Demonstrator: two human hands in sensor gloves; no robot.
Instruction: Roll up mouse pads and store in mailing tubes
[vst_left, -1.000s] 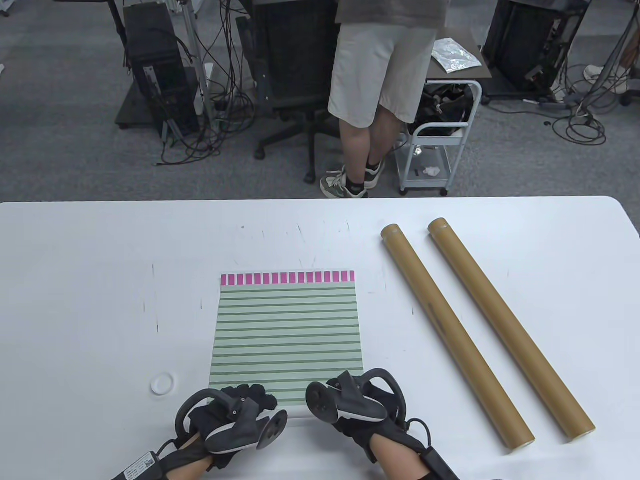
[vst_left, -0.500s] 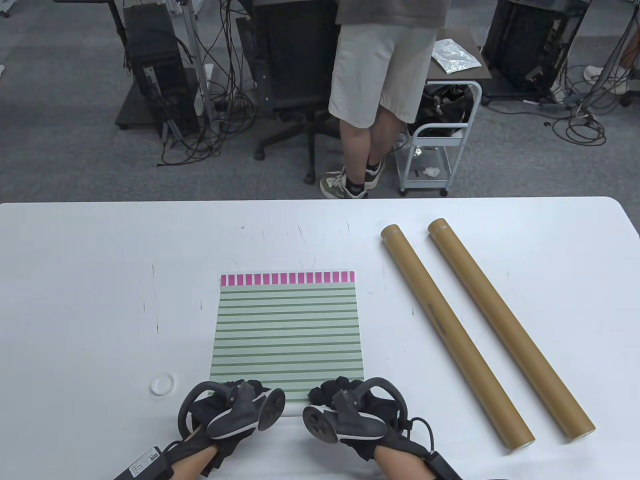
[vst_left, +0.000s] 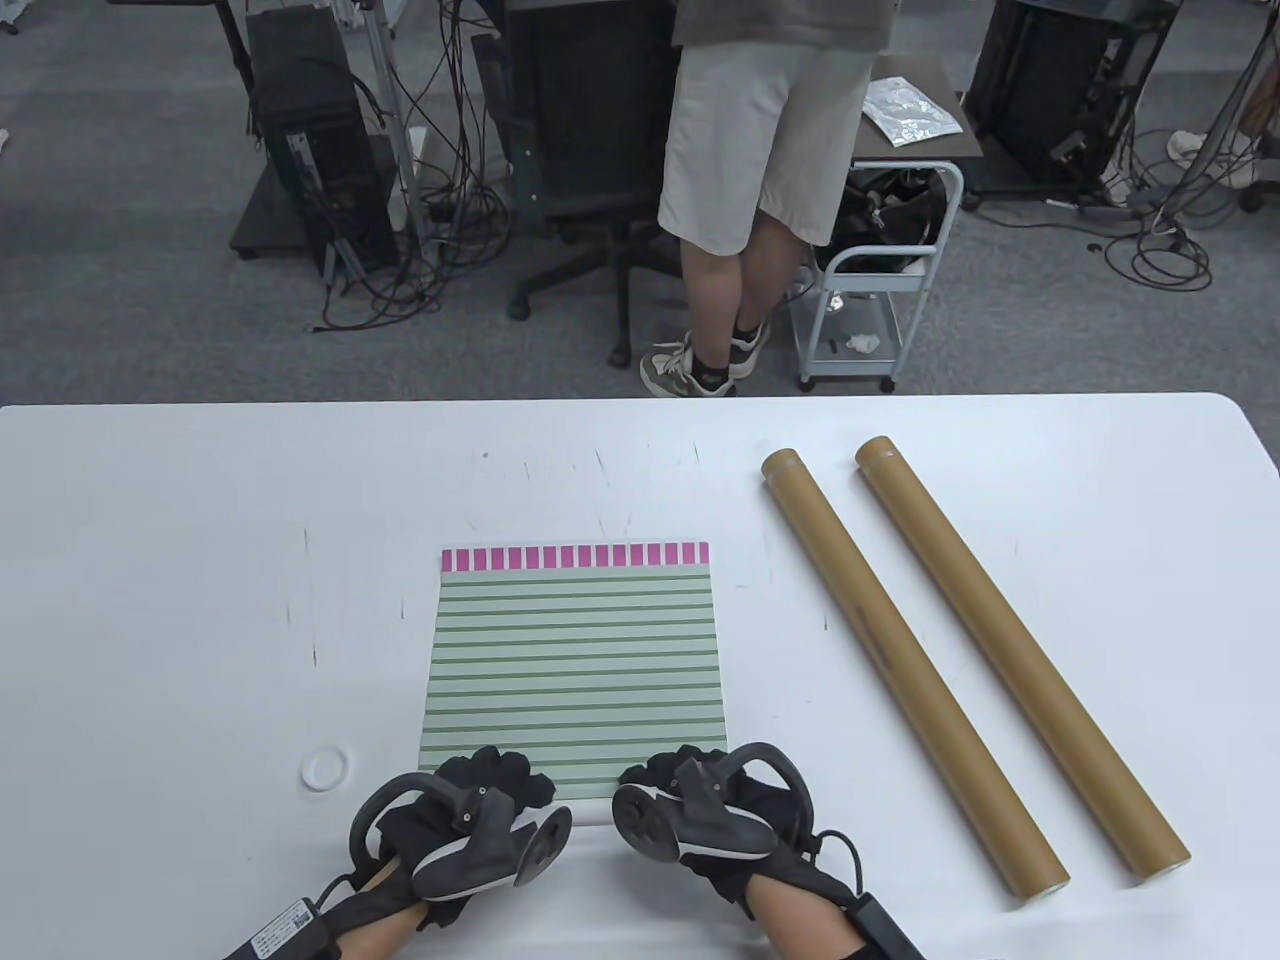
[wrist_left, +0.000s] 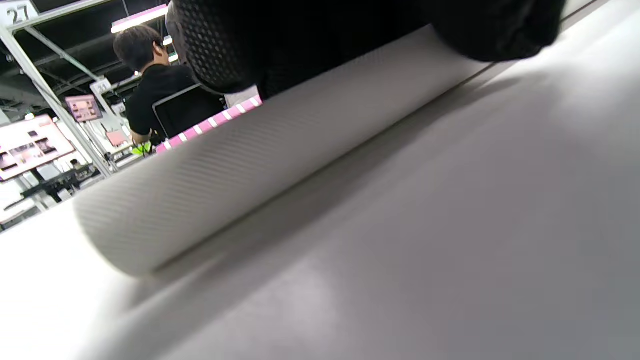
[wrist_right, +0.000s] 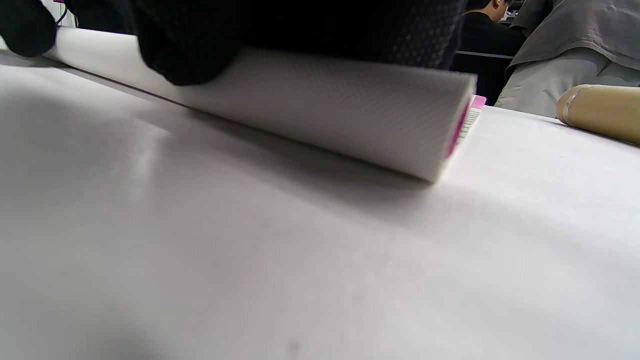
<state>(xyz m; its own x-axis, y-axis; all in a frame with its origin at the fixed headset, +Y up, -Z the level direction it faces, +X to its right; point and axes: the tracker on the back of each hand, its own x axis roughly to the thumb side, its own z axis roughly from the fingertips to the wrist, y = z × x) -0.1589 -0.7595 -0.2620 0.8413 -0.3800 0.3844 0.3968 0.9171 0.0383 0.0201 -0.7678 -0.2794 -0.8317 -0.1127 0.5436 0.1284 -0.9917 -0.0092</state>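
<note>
Barely started: left hand (vst_left: 470, 800) and right hand (vst_left: 700, 790) gripping the rolled near edge of green-striped, pink-bordered mouse pad (vst_left: 575, 665) on white counter (vst_left: 150, 560), both brown cardboard mailing tubes (vst_left: 905, 670) untouched alongside.

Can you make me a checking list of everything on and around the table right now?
Surface: white table, faint scuff marks.
Job's things: striped mouse pad, near edge curled into a roll; two mailing tubes lying to its right.
Clutter: small white cap left of the pad.
Hands: left hand and right hand grip the roll.
Cables: glove cable; tangled floor cables.
Surroundings: standing person, chair, cart.
</note>
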